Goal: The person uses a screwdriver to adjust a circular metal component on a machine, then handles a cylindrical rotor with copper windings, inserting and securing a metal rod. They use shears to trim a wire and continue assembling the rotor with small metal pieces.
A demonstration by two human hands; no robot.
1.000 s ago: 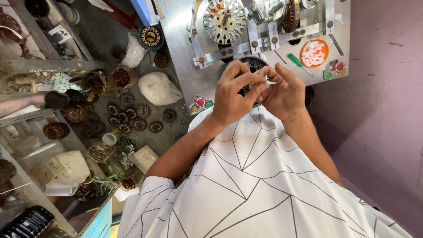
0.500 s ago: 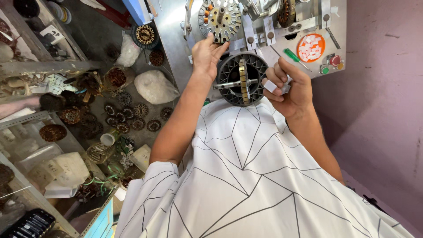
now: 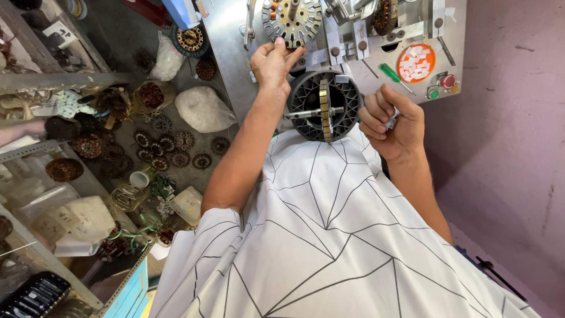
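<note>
Grey metal makes up the workbench [image 3: 232, 35], which carries a slotted round core [image 3: 292, 19] mounted on a fixture at its far edge. The left hand [image 3: 272, 63] reaches up to that core; its fingertips [image 3: 281, 46] touch the lower rim, fingers extended and not closed around anything. Whether they pinch a small part against the rim cannot be told.

The right hand [image 3: 393, 121] sits lower, to the right, curled half-shut around small white pieces [image 3: 391, 122], only partly visible between the fingers. A black ribbed wheel [image 3: 323, 106] with a brass-coloured ring and a steel shaft rests between the 2 hands, at the bench edge against the white patterned shirt [image 3: 329, 235]. Neither hand grips it.

An orange dish [image 3: 415, 62] of white pieces lies on the bench right of the wheel, with a green-handled screwdriver [image 3: 391, 74] just beside it. Further wound cores [image 3: 176, 147] and a white bag [image 3: 203, 109] lie on the floor to the left.

Risks, as judged:
1. The wheel appears propped by the body only; a shift of the torso could let it roll off the edge.
2. The right hand's loose curl could drop white pieces.
3. Fingertips at the slotted rim could catch on sharp edges.
</note>
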